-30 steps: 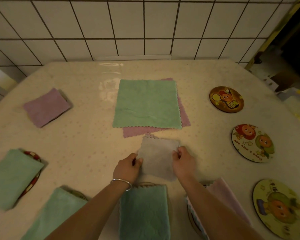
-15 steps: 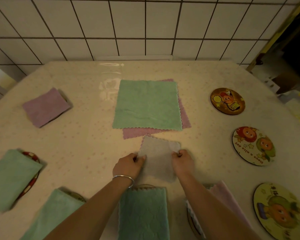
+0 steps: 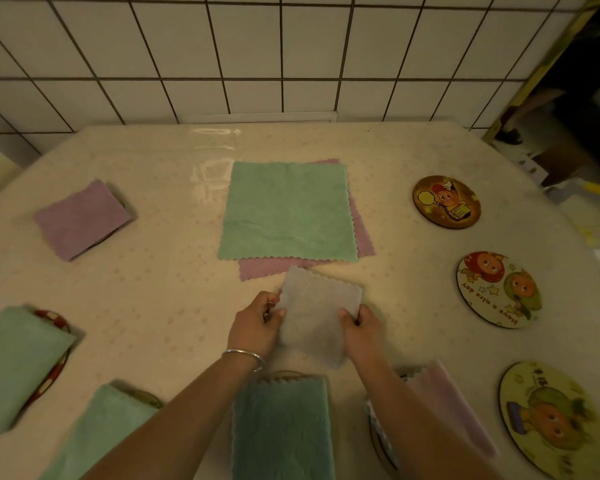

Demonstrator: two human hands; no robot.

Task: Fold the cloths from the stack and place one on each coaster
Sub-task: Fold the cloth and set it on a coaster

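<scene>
The grey cloth (image 3: 317, 313), folded small, sits at centre frame just below the stack, held at its two side edges by both hands and tilted so its long axis runs from upper left to lower right.

Going from the left edge: a purple folded cloth (image 3: 80, 218) lies at upper left, a green folded cloth (image 3: 16, 365) at lower left over a red-rimmed coaster (image 3: 58, 322), and another green one (image 3: 108, 427) beside it toward the bottom. At centre, the stack (image 3: 286, 211) shows a green cloth spread flat over a pink one. The left hand (image 3: 257, 327), with a bangle (image 3: 245, 356) at the wrist, pinches the grey cloth's left edge with curled fingers; the right hand (image 3: 362, 329) pinches the right edge the same way. Below them a green folded cloth (image 3: 281, 427) covers a coaster, and a pink folded cloth (image 3: 447, 407) lies at lower right.

Along the right side three coasters stand bare: upper coaster (image 3: 445, 201), middle coaster (image 3: 497, 289) and lower coaster (image 3: 553, 422).

All the bare coasters lie to the right of the cloth, so the right hand is the nearer one. The likely carry is rightward, probably to the lower or middle coaster.
</scene>
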